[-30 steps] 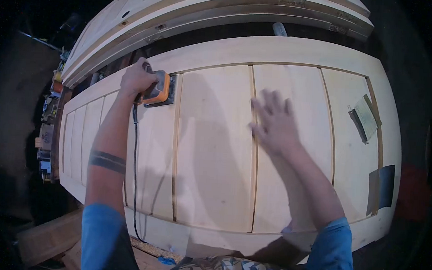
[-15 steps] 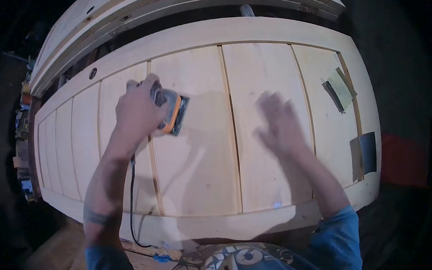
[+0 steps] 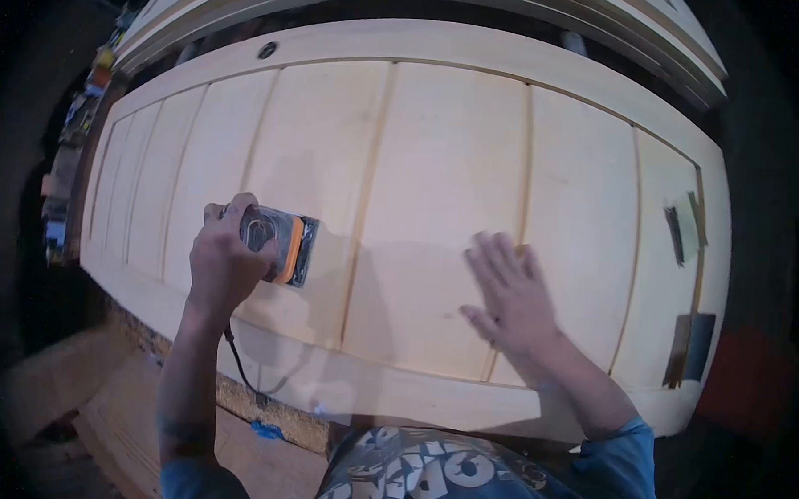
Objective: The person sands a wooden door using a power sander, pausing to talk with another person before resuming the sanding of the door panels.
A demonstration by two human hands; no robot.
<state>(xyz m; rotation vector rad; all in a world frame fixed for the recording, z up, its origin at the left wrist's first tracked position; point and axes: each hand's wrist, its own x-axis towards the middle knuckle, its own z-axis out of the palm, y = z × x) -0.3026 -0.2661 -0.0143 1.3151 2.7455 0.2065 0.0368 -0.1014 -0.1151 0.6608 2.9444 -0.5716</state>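
Observation:
My left hand (image 3: pixel 219 261) is wrapped round an electric sander (image 3: pixel 287 245) with a black body and an orange band. The sander's pad rests on a pale wooden panelled door (image 3: pixel 438 189), and its dark power cord (image 3: pixel 239 360) trails towards the door's near edge. Further right, my right hand (image 3: pixel 517 304) is open, palm down and fingers spread, over a groove between two panels. It appears to lie on the wood; its underside is hidden.
Sheets of sandpaper (image 3: pixel 700 347) and a folded abrasive piece (image 3: pixel 676 235) lie at the door's right end. A round hole (image 3: pixel 267 50) pierces the far rail. Beyond stands another wooden door (image 3: pixel 428 3). Assorted items (image 3: pixel 84 115) sit at the far left.
The view has shifted, so the door sits differently in it. The sander and my left hand have moved left along the door by about a panel. My right hand has also moved left.

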